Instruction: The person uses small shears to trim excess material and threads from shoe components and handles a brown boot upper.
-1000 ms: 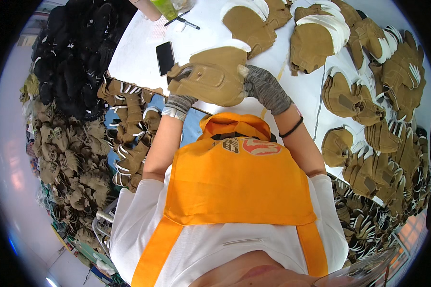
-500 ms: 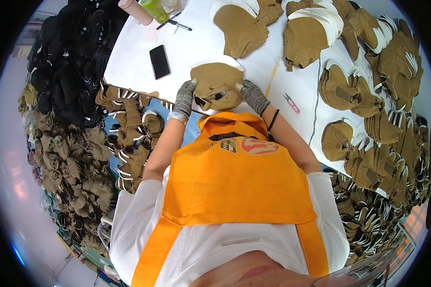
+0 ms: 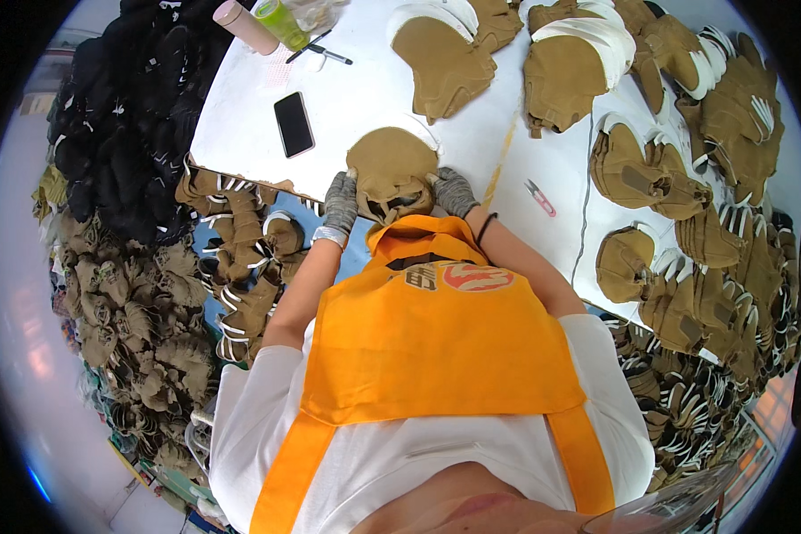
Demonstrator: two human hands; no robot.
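Note:
At the near edge of the white table (image 3: 240, 125) sits a brown shoe upper (image 3: 390, 160) with a white curved edge on its far side. Its near part is bunched, with a folded opening toward my apron. My left hand (image 3: 340, 200), in a grey knit glove, grips its left side with the thumb on top. On the opposite side my right hand (image 3: 454, 191), gloved alike, pinches the edge. The fingers beneath the upper are hidden on both hands.
Stacks of brown uppers (image 3: 561, 84) lie along the far and right parts of the table. Pink-handled thread snips (image 3: 540, 198) rest to the right. A phone (image 3: 294, 125), pens (image 3: 329, 53), a pink bottle (image 3: 245, 25) and a green cup (image 3: 280, 22) stand left. Black uppers (image 3: 125, 116) pile beyond.
Both hands have shifted slightly left and nearer me with the upper. Its rounded brown surface now lies smoother, and the dark opening shows less.

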